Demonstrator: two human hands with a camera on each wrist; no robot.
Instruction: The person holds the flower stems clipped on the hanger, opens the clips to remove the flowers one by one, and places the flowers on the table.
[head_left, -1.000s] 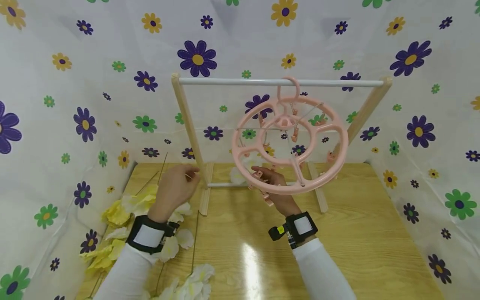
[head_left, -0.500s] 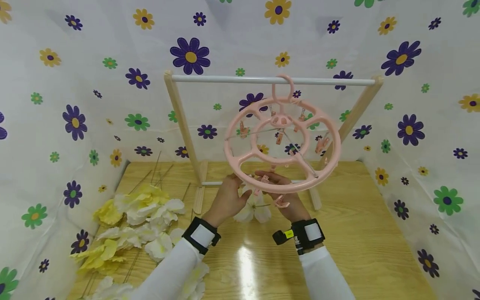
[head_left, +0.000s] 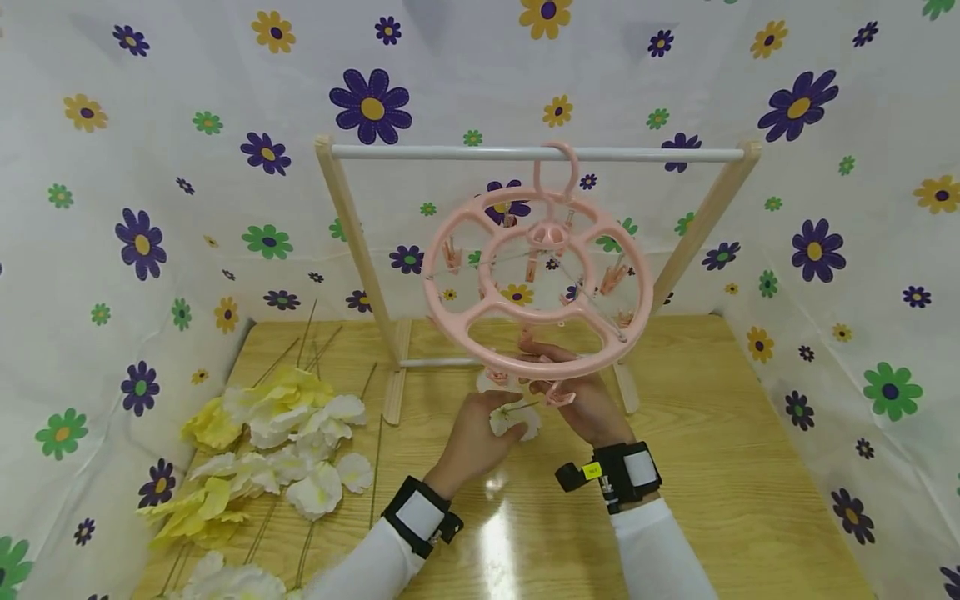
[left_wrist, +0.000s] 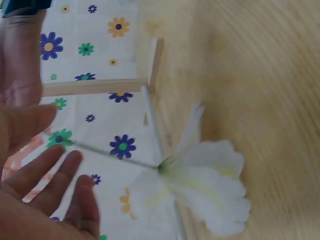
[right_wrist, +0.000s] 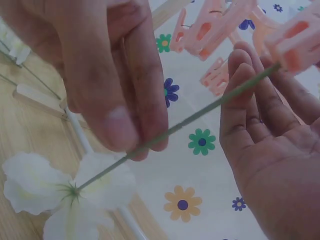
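Observation:
A pink round clip hanger (head_left: pixel 550 235) hangs by its hook from the white bar (head_left: pixel 450 153). Below its front rim is an artificial white flower (head_left: pixel 525 423); its green stem (right_wrist: pixel 200 116) reaches up to a pink clip (right_wrist: pixel 297 47), where the stem's end meets the jaws. My left hand (head_left: pixel 474 437) is beside the flower; in the left wrist view the stem passes between thumb and fingers, which stand apart. My right hand (head_left: pixel 592 412), under the hanger's front rim, has loosely extended fingers close to the stem and clip. Whether they touch the stem I cannot tell.
Several yellow and white artificial flowers (head_left: pixel 288 408) with long stems lie on the table's left side. The rack's wooden posts (head_left: pixel 352 233) stand at both sides of the hanger. Other clips (head_left: pixel 615 275) dangle inside the ring. A flower-printed cloth (head_left: pixel 795 275) surrounds the table (head_left: pixel 720 467).
My left hand has gone from the left side over to the hanger's front, then down and towards me beside the white flower. The hanger has turned. My right hand has stayed under its front rim.

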